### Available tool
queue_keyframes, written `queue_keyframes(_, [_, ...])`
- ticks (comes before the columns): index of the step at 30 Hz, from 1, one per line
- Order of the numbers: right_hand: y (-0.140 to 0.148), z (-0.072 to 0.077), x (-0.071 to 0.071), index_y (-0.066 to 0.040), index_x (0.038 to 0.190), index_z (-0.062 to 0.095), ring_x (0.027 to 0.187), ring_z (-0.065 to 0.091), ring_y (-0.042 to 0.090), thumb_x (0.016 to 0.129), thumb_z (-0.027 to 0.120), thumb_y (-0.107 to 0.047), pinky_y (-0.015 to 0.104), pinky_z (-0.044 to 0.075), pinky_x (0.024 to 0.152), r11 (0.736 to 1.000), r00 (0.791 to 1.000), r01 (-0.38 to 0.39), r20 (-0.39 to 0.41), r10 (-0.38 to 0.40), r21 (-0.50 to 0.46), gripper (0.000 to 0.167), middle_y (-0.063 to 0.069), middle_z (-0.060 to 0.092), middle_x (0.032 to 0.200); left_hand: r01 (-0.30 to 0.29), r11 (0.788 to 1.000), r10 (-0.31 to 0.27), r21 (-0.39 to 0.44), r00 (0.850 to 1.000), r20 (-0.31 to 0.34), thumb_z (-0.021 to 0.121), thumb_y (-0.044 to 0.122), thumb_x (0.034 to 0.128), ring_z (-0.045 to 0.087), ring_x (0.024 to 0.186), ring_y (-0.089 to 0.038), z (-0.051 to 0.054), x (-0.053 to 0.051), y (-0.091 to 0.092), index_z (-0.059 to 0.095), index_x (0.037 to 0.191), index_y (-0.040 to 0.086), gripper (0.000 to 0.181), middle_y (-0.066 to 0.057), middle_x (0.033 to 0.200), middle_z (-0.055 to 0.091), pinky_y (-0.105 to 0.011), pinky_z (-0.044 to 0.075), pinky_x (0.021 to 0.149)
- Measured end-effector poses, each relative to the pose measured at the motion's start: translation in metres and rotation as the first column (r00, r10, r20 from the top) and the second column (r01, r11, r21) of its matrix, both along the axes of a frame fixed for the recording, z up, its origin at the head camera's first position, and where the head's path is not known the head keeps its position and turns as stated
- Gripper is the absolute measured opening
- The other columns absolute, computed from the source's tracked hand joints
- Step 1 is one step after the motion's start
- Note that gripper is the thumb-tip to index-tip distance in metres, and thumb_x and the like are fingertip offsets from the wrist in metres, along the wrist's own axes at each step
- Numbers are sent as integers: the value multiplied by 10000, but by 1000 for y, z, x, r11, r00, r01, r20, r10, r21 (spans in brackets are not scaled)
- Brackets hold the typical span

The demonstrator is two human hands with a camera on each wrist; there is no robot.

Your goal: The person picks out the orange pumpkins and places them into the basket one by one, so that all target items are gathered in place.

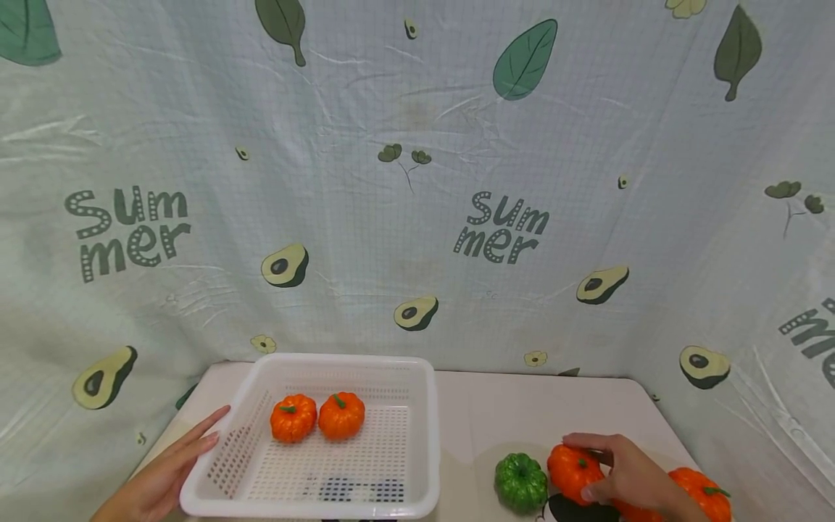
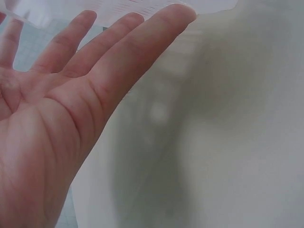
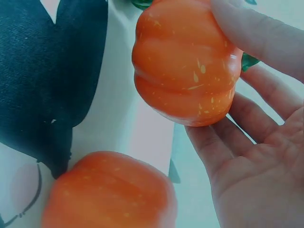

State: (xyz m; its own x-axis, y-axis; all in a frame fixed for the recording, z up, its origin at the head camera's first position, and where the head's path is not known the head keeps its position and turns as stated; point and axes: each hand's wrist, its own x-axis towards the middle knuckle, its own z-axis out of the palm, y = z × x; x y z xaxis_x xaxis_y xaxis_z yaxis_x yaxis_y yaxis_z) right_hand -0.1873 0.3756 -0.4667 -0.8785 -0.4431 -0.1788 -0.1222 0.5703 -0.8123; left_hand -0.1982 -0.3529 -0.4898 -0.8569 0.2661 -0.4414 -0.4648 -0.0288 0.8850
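My right hand (image 1: 629, 471) grips an orange toy pumpkin (image 1: 572, 473) between thumb and fingers; in the right wrist view the same pumpkin (image 3: 187, 61) fills the grasp. Just left of it sits a green pumpkin (image 1: 520, 482). Another orange pumpkin (image 1: 703, 493) lies beyond the right wrist, and part of one more shows under the forearm. On the left stands a white plastic basket (image 1: 427, 435) with two orange pumpkins (image 1: 293, 418) inside. My left hand (image 1: 172, 467) touches the basket's left side, fingers straight, as the left wrist view also shows.
A pale table (image 1: 483, 406) carries everything. Behind and beside it hangs a white curtain (image 1: 352, 217) printed with leaves, avocados and lettering. A black printed shape (image 1: 577, 510) shows on the surface under the gripped pumpkin.
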Motion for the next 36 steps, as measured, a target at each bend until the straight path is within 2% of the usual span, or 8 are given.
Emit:
queue_keyframes(2, [-1, 2, -1, 7, 1432, 597, 1087, 599, -138, 772, 824, -74, 109, 528, 920, 1000, 1000, 3, -5, -3, 4, 703, 244, 642, 1416, -2, 1000, 2, -2, 1000, 0, 463, 454, 1102, 573, 1275, -198, 0, 0, 0, -69, 1644, 416, 761, -177, 1738, -179, -644, 503, 1084])
queue_keyframes(8, [-6, 11, -2, 2, 1422, 607, 1079, 615, -107, 791, 815, -129, 129, 539, 924, 1000, 999, 2, -43, 0, 28, 678, 219, 665, 1391, 2, 1000, -2, -6, 1000, -18, 458, 450, 1104, 567, 1269, -164, -3, 1, -2, 57, 1624, 535, 661, -170, 1760, -109, -614, 505, 1100])
queue_keyframes(11, [-9, 16, -3, 14, 1421, 603, 1082, 623, -94, 810, 814, -156, 118, 518, 922, 1000, 998, -7, -69, 9, 30, 669, 217, 672, 1380, 2, 1000, -3, -8, 1000, -19, 458, 455, 1103, 570, 1273, -175, -3, 1, -2, 38, 1628, 523, 675, -159, 1746, -171, -626, 506, 1092])
queue_keyframes(21, [-14, 20, -7, 24, 1420, 601, 1111, 611, -95, 836, 827, -189, 132, 520, 940, 999, 989, -48, -138, 50, 19, 661, 226, 680, 1368, 13, 1000, -13, -2, 1000, -21, 444, 447, 1109, 570, 1271, -174, -3, 0, -2, 53, 1618, 546, 649, -174, 1752, -138, -628, 507, 1090])
queue_keyframes(23, [-15, 20, -8, 22, 1414, 607, 1129, 597, -111, 822, 839, -191, 128, 519, 950, 998, 984, -60, -167, 65, 32, 671, 221, 684, 1365, 21, 1000, -21, 7, 999, -26, 435, 440, 1114, 568, 1265, -157, -4, 0, -3, 154, 1563, 632, 564, -171, 1764, 55, -620, 505, 1097])
queue_keyframes(27, [-18, 22, -11, 14, 1415, 610, 1145, 580, -124, 799, 844, -186, 123, 512, 956, 997, 979, -68, -187, 76, 48, 689, 203, 688, 1369, 29, 999, -28, 16, 999, -32, 433, 430, 1116, 571, 1251, -139, -6, 1, -5, 382, 1418, 697, 406, 42, 1633, 367, -608, 509, 1100])
queue_keyframes(32, [-24, 24, -14, -33, 1412, 630, 1164, 569, -130, 782, 856, -189, 121, 504, 960, 997, 979, -64, -191, 72, 48, 687, 197, 679, 1389, 21, 1000, -21, 5, 999, -31, 445, 432, 1112, 575, 1249, -141, -6, 0, -6, 385, 1423, 691, 410, -17, 1684, 316, -608, 514, 1095])
queue_keyframes(36, [-28, 27, -16, -65, 1414, 636, 1169, 573, -127, 783, 862, -189, 134, 519, 970, 997, 980, -68, -187, 76, 48, 682, 186, 681, 1392, 30, 999, -30, 15, 999, -29, 426, 432, 1118, 564, 1266, -143, -5, 0, -5, 288, 1474, 696, 465, -127, 1753, 141, -618, 501, 1103])
